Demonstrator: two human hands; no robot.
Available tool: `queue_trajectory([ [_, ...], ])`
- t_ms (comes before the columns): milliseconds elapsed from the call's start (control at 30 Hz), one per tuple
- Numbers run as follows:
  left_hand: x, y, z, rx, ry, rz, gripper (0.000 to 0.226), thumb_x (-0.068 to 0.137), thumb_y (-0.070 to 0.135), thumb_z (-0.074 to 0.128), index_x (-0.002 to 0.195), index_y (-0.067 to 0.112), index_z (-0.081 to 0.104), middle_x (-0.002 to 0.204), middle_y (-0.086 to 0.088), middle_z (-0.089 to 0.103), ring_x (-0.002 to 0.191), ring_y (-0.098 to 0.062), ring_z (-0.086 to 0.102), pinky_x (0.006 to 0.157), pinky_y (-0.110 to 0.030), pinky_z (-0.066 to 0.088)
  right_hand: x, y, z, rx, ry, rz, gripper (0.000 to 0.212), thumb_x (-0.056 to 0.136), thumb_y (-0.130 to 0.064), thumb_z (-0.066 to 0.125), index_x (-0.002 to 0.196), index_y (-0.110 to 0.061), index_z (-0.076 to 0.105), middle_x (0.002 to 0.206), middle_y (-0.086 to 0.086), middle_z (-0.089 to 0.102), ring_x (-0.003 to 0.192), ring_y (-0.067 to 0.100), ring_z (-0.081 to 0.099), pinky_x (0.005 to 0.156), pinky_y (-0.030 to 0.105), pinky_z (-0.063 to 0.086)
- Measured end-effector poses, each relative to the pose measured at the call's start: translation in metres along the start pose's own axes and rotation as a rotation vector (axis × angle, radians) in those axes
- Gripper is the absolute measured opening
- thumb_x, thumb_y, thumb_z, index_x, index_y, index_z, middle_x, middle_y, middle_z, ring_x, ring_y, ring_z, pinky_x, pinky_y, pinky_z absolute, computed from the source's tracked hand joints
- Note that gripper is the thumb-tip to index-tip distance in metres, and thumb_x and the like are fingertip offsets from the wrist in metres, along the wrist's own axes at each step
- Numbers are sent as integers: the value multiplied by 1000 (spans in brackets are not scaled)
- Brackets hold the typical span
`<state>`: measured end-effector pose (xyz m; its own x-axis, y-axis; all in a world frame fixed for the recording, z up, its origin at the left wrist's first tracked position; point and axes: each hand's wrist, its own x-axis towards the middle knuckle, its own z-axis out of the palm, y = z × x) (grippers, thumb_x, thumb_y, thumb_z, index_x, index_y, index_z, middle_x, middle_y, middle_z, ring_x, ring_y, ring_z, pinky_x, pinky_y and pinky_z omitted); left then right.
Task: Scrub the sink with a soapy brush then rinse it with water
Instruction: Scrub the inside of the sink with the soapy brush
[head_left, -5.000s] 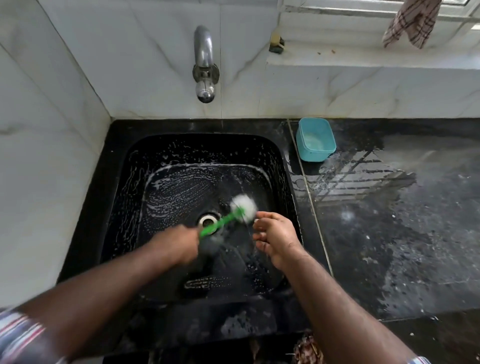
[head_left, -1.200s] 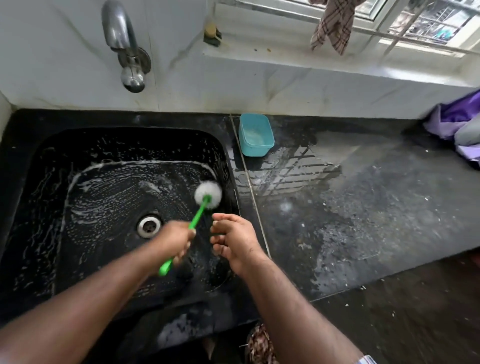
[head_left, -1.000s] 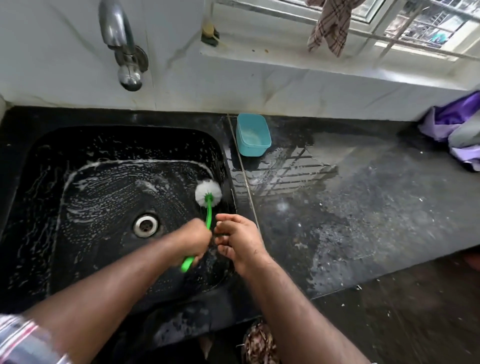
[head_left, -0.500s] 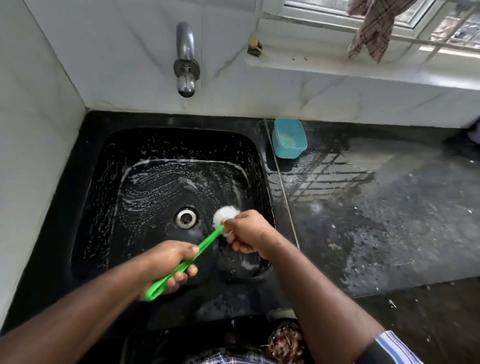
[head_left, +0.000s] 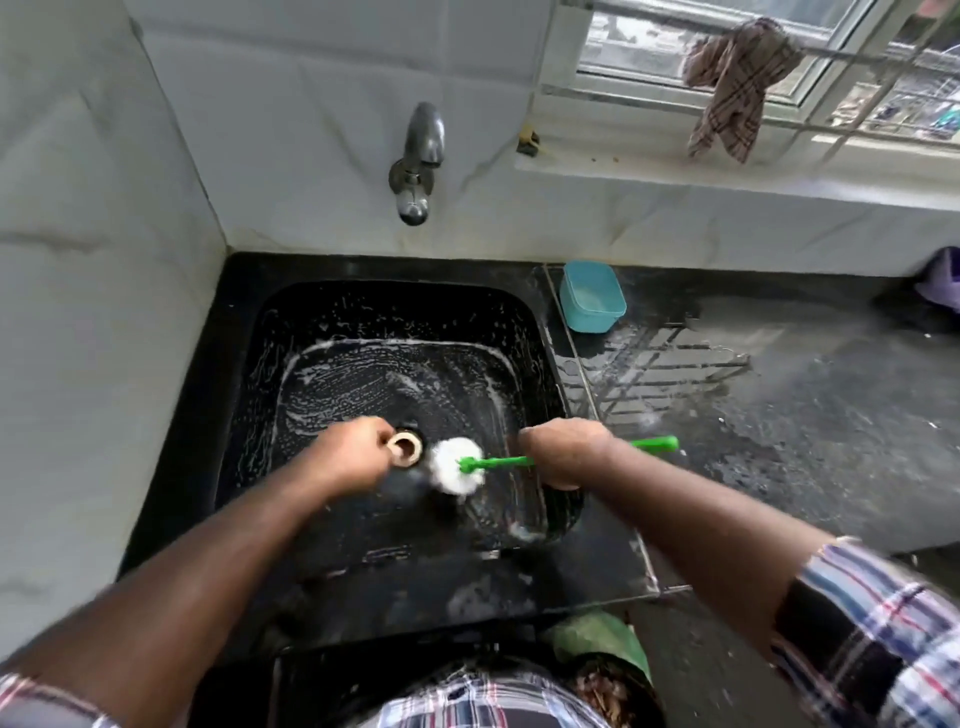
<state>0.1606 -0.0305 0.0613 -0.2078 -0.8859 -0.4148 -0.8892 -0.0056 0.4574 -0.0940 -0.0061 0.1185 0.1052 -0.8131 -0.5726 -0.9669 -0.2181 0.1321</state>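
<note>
We find the right hand (head_left: 563, 460) clamped on the green plastic brush handle (head_left: 498, 461), its white soapy head (head_left: 454, 472) beside the left hand (head_left: 353, 457) pinching a round drain strainer (head_left: 405, 450), presumably lifted for scrubbing inside the black lathered sink (head_left: 270, 364).

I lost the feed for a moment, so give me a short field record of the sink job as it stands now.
stage: scrubbing, not yet rinsed
brush: green handle, white head down in the sink
right hand: grips the brush handle
left hand: holds a ring-shaped drain piece by the drain
sink: black, soap streaks on floor and walls
tap: no water seen running
teal container: on the wet counter, right of the sink
</note>
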Motion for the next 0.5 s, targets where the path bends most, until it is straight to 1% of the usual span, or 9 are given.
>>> queue_trajectory([
  [67,10,-45,-21,101,101,-98,46,87,34,64,131,22,60,129,-7,63,116,-26,60,97,-36,50,-3,6,-6,-198,25,-21,28,92,-20,54,117,-20,66,118,2,68,109,25,66,81,35,52],
  [167,13,-105,-37,263,190,-181,50,80,32,56,128,20,58,131,-10,56,120,-31,54,100,-44,49,-6,-9,-7,-370,-53,-39,30,94,-21,54,121,-18,67,125,1,66,115,24,64,85,35,51],
  [200,10,-117,-38,284,202,-205,51,81,29,55,131,19,55,137,-12,51,126,-33,48,104,-46,45,-7,-19,-2,-412,-89,-73,30,95,-22,54,122,-18,66,126,1,66,116,25,63,87,38,52],
  [267,1,-129,-42,311,184,-260,60,87,25,55,144,18,41,156,-15,30,141,-36,31,113,-48,35,-10,-43,6,-480,-164,-143,30,95,-22,56,123,-16,66,127,2,65,117,26,62,89,42,53],
  [300,-1,-133,-43,321,166,-276,65,88,23,55,149,18,34,160,-16,21,144,-37,26,115,-48,32,-12,-55,9,-486,-184,-171,30,95,-21,57,123,-15,65,127,2,65,117,26,62,88,41,53],
  [333,-3,-136,-43,324,152,-281,69,88,23,55,151,18,29,161,-19,17,144,-39,26,116,-47,31,-14,-65,11,-469,-184,-207,29,95,-20,57,122,-15,65,127,3,65,116,27,63,84,40,52],
  [400,0,-147,-42,338,141,-277,74,88,21,56,154,12,25,159,-25,20,141,-42,31,116,-44,30,-19,-85,9,-398,-129,-280,27,95,-16,56,120,-12,65,124,5,66,112,28,65,75,37,50],
  [433,2,-151,-42,342,144,-281,75,88,20,56,154,9,23,158,-26,20,140,-43,32,116,-42,29,-20,-96,6,-352,-82,-313,28,94,-14,55,120,-10,64,123,6,66,111,29,65,73,38,50],
  [500,7,-155,-44,323,143,-319,78,88,16,57,155,7,18,159,-25,17,142,-41,30,118,-41,27,-18,-117,-1,-265,-24,-361,27,94,-13,54,119,-8,63,121,8,66,109,30,66,76,41,52],
])
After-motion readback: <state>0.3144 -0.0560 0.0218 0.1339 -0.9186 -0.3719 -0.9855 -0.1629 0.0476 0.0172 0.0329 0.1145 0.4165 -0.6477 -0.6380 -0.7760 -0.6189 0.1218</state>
